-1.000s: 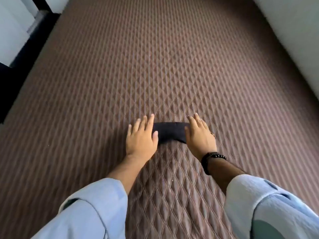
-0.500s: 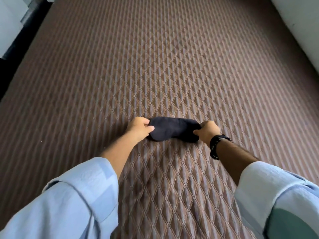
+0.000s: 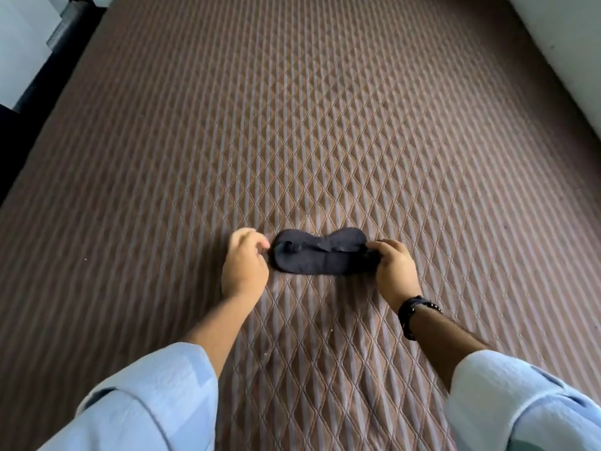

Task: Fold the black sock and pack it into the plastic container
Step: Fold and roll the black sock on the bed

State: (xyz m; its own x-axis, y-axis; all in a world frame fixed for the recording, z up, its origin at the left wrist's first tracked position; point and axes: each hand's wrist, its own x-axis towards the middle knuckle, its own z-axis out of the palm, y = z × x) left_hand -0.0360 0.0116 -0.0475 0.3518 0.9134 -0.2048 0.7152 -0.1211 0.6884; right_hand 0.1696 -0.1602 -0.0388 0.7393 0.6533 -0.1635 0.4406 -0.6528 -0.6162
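Note:
The black sock [image 3: 320, 257] lies flat and stretched sideways on the brown quilted mattress [image 3: 325, 125], straight ahead of me. My right hand [image 3: 395, 271] pinches the sock's right end between thumb and fingers. My left hand [image 3: 244, 265] hovers just off the sock's left end with fingers curled loosely, and a small gap shows between its fingertips and the fabric. No plastic container is in view.
The mattress reaches far ahead and to both sides. A white wall [image 3: 569, 60] runs along its right edge. At the left edge is a dark drop [image 3: 19, 131] with pale surfaces beyond it.
A second ago both palms pressed flat on the sock. Then both hands pinched its ends. Now the left hand has let go and the sock lies longer, spread out sideways.

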